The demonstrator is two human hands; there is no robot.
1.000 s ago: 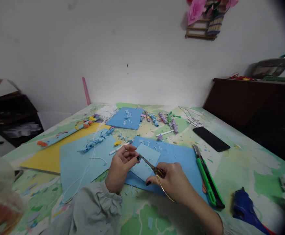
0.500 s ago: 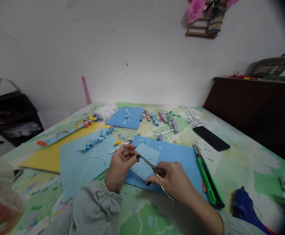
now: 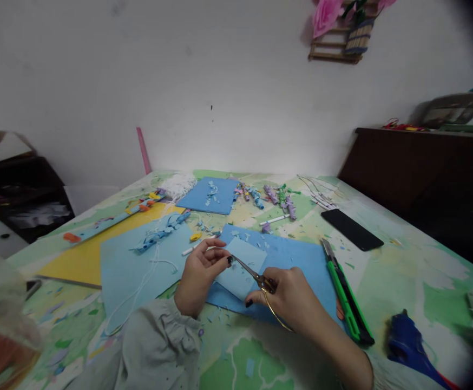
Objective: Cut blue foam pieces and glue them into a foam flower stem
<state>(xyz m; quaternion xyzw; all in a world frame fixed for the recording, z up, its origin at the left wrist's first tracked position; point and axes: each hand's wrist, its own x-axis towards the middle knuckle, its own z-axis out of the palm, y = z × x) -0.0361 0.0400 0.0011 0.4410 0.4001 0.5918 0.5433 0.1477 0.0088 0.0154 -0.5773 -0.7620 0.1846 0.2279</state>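
My right hand point(image 3: 291, 298) is wrapped round the gold handles of a pair of scissors point(image 3: 256, 276). Their blades point up and left, and the tips meet the fingertips of my left hand point(image 3: 204, 273). Thumb and index finger of that hand are pinched together; whatever is between them is too small to make out. Beneath the scissors lies a light blue paper square point(image 3: 240, 265), resting on a larger blue sheet point(image 3: 297, 260) sprinkled with small paper scraps.
A green utility knife point(image 3: 346, 295) and a black phone point(image 3: 352, 229) lie to the right, with a blue glue gun point(image 3: 409, 341) nearer. Leftward are a pale blue sheet point(image 3: 123, 271) with string and yellow card point(image 3: 72, 264). Rolled paper pieces point(image 3: 256, 197) sit behind.
Both hands stay almost in place, with the scissor tips still at my left fingertips. The whole view has shifted very slightly.
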